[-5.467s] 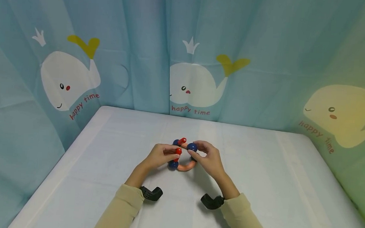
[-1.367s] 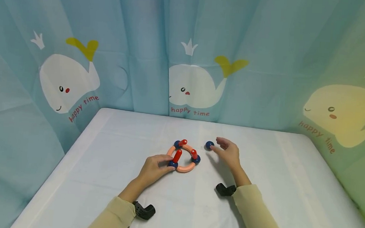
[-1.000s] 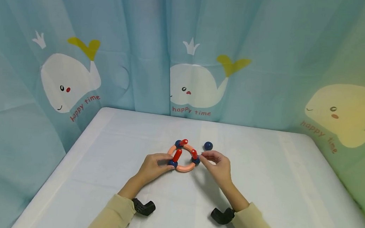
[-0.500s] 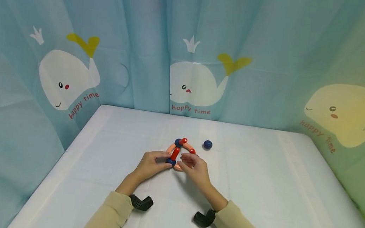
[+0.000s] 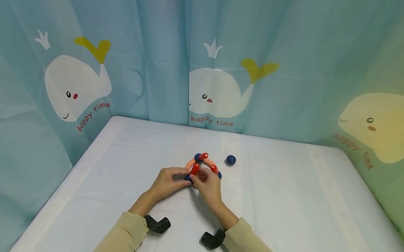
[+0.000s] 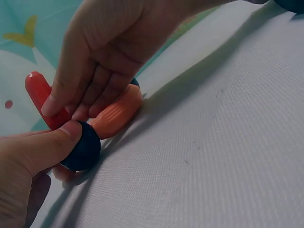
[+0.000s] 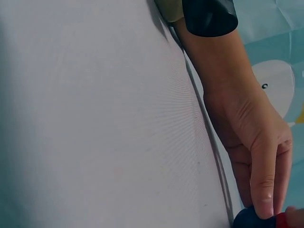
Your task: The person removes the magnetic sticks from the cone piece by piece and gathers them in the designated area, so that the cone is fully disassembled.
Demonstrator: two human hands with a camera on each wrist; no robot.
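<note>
A ring of curved orange rods point(image 5: 209, 163) and blue balls lies mid-table, each of three balls bearing a short red rod. My left hand point(image 5: 167, 183) pinches the near-left blue ball point(image 6: 84, 148) between thumb and fingers. Above it, the thumb and fingers of my right hand point(image 5: 211, 187) grip the red rod point(image 6: 35, 88) that slants up from that ball. The right hand covers the ring's near-right side. Behind it show the right-hand ball point(image 5: 219, 175) and the far ball point(image 5: 198, 157), with their red rods point(image 5: 204, 156).
A loose blue ball point(image 5: 231, 160) rests on the white table point(image 5: 288, 194), behind and right of the ring. A blue-green curtain point(image 5: 165, 53) printed with whales hangs beyond the table's far edge. Black camera mounts point(image 5: 158, 225) sit at both wrists.
The loose ball, earlier held above the ring, was set down behind it. My right hand then moved left past the right-hand ball to the near-left red rod. My left hand stayed on its ball.
</note>
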